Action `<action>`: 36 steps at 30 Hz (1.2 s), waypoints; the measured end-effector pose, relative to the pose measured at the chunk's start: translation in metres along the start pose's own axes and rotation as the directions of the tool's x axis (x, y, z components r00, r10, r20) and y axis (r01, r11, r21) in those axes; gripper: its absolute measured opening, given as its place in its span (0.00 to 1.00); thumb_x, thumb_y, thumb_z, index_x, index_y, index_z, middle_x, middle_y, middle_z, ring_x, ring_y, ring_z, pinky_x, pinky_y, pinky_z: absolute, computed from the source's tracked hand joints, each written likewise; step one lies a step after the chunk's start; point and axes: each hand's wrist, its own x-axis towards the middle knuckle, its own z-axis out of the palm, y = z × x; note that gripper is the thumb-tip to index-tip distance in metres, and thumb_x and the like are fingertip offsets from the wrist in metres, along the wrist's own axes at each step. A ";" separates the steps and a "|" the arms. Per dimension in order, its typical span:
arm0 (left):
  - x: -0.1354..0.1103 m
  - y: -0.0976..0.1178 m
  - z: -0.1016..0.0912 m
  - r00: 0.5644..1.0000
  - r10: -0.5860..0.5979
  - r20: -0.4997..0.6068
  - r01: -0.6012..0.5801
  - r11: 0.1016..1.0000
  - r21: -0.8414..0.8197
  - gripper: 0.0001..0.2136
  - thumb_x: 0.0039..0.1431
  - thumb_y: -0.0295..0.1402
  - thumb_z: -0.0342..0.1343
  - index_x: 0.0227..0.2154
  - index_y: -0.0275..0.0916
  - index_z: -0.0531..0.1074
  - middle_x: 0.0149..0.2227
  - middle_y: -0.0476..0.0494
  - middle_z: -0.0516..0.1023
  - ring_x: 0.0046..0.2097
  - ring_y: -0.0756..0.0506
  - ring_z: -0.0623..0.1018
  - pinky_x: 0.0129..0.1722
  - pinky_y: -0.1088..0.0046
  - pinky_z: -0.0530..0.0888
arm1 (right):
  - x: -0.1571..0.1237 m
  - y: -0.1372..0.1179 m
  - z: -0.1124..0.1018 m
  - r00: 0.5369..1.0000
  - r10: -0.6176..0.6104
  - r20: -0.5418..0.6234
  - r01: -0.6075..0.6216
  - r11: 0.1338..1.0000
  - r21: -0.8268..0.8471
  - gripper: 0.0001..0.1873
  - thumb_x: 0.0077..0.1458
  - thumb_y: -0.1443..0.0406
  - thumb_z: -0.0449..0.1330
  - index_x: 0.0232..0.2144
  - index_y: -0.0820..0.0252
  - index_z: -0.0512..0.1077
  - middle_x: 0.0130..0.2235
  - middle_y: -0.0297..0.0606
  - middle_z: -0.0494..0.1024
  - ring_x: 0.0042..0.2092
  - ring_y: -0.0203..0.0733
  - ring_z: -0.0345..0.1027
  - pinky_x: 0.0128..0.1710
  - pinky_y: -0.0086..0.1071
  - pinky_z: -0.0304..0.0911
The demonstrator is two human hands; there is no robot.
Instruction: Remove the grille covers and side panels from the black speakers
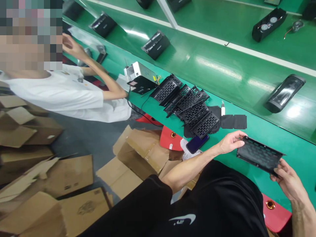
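Between my two hands is a black perforated speaker grille panel (261,154), its hollow side facing up and dark sheet showing over the holes. My left hand (232,142) pinches its left end, thumb on top. At the opposite end my right hand (286,174) grips the lower right corner. Just beyond, flat black sheets (234,121) lie on the green table. A heap of similar black grille panels (195,105) rests to the left, on more dark sheets.
A phone (197,144) lies at the table edge. Past the panels stands a small silver and black machine (142,77). Black speakers (285,93) sit on the green conveyor (212,69). At left, a co-worker in a white shirt (61,95) sits; cardboard boxes (76,174) cover the floor.
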 end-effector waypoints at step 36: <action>0.012 -0.018 -0.004 0.997 -0.064 -0.041 0.060 0.994 -0.093 0.26 0.46 0.43 0.75 0.45 0.35 0.75 0.37 0.46 0.77 0.36 0.50 0.74 0.39 0.73 0.67 | 0.001 -0.001 0.001 0.998 0.048 -0.043 -0.046 0.998 0.053 0.28 0.40 0.49 0.81 0.32 0.58 0.74 0.22 0.28 0.63 0.22 0.36 0.61 0.18 0.29 0.59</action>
